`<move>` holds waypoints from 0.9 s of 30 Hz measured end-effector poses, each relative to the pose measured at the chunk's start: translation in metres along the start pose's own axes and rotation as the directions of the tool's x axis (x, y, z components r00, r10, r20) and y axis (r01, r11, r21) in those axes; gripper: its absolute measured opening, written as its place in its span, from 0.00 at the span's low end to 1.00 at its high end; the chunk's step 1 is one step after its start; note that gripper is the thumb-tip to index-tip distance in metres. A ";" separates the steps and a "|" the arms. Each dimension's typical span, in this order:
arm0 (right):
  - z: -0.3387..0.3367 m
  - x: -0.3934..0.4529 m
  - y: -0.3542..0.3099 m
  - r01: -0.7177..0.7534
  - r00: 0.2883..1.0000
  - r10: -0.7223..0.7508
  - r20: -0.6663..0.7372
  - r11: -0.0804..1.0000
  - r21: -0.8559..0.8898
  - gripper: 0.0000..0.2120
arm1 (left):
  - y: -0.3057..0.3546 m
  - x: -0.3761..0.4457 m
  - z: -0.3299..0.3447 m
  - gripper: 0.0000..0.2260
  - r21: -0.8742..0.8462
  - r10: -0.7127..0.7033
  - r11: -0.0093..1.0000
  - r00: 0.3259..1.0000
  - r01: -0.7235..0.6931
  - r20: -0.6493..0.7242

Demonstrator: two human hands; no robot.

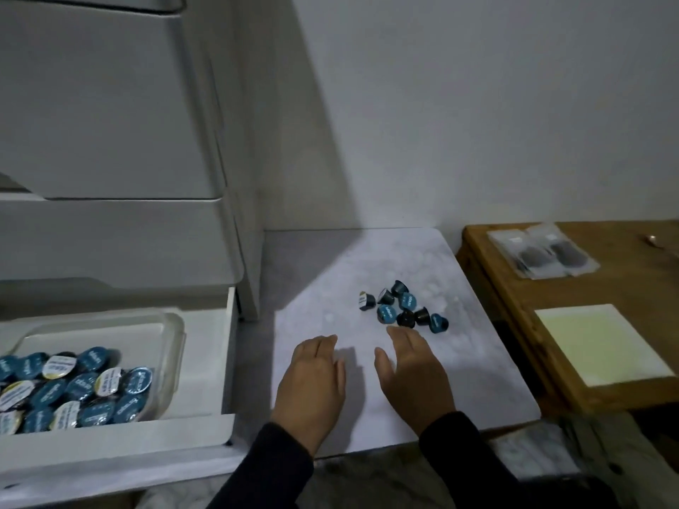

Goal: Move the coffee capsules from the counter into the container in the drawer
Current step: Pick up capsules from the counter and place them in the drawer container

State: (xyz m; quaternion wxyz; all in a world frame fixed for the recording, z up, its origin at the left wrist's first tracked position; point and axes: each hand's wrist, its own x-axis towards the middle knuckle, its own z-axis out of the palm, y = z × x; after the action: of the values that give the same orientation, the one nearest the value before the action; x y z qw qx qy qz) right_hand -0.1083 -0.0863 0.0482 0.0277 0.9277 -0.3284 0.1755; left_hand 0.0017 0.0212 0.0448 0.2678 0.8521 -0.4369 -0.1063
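Both hands empty | right hand [413, 376] fingers [402, 337] spread near capsules [402, 306]

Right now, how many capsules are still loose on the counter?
8, all in one cluster on the white counter just beyond the right hand: one pale-lidded capsule at the left edge, the other capsules bunched rightward. More could hide beneath.

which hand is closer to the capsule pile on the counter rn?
Right. The right hand has its fingertips just short of the nearest of the coffee capsules. The left hand lies flat on the counter, further left and further back from the pile.
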 end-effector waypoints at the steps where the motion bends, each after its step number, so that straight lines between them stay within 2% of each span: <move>1: 0.005 0.001 0.008 -0.061 0.998 0.059 0.036 0.995 0.083 0.16 | 0.001 0.007 0.008 0.18 -0.010 -0.013 1.000 1.000 0.013 0.015; 5: 0.032 0.011 0.033 -0.259 0.959 0.216 0.186 0.932 0.255 0.19 | 0.003 0.043 0.032 0.16 -0.049 -0.053 0.997 0.994 0.058 0.095; 11: 0.061 0.041 0.049 -0.471 0.859 0.341 0.381 0.819 0.327 0.22 | 0.002 0.105 0.057 0.12 -0.128 -0.071 0.987 0.981 0.095 0.179; 13: 0.069 0.049 0.052 -0.491 0.838 0.335 0.431 0.809 0.324 0.21 | 0.000 0.123 0.062 0.12 -0.187 -0.040 0.979 0.982 0.076 0.187; 17: 0.087 0.064 0.059 -0.509 0.822 0.332 0.462 0.792 0.337 0.18 | -0.004 0.152 0.073 0.13 -0.224 0.053 0.975 0.980 -0.009 0.193; 23: 0.108 0.078 0.062 -0.573 0.799 0.393 0.455 0.730 0.374 0.13 | -0.020 0.177 0.088 0.17 -0.359 0.025 0.929 0.950 0.093 0.310; 27: 0.114 0.084 0.059 -0.585 0.804 0.420 0.421 0.687 0.432 0.10 | -0.018 0.183 0.092 0.14 -0.415 0.037 0.905 0.951 0.099 0.308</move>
State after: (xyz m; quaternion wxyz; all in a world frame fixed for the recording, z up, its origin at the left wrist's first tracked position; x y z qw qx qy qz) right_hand -0.0492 -0.2023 -0.0330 -0.3337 0.7835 -0.5092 0.1246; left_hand 0.0851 -0.1504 -0.0319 0.3735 0.7528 -0.4260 -0.3350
